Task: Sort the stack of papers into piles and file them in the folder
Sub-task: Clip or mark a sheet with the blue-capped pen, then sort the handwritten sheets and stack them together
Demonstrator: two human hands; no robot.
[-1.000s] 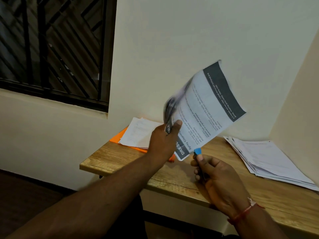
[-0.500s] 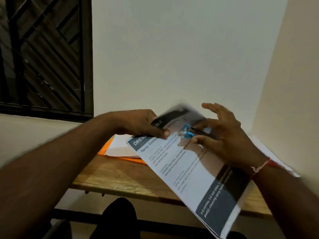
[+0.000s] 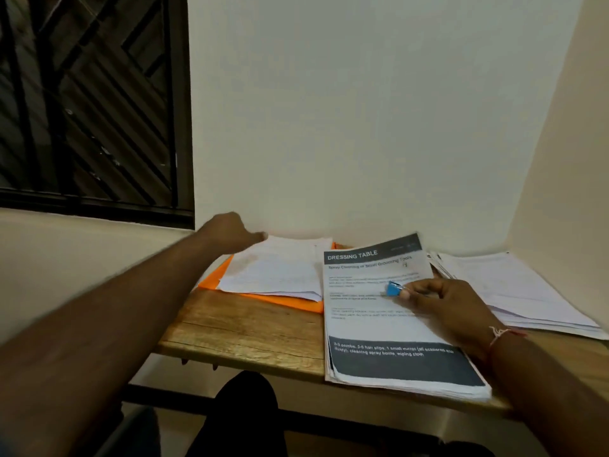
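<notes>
Item: stack of white printed sheets with dark bands [image 3: 379, 328], lower right on the wooden tabletop [image 3: 247, 331], likely light, limp and slippery, best lifted by an edge; right hand [image 3: 451, 311] rests on it pinching a blue-capped pen [image 3: 393, 288]; blurred left hand [image 3: 230, 232], grip unclear, touches the white paper pile [image 3: 276, 272] on the flat orange folder [image 3: 211, 280].

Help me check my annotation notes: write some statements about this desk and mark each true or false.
1. The DRESSING TABLE sheet lies on top of a paper stack on the wooden desk. True.
2. The right hand holds a blue-capped pen. True.
3. The orange folder lies on top of the white paper pile. False: the pile lies on the folder.
4. The left hand grips the DRESSING TABLE sheet. False: it is at the white pile's far left corner.
</notes>
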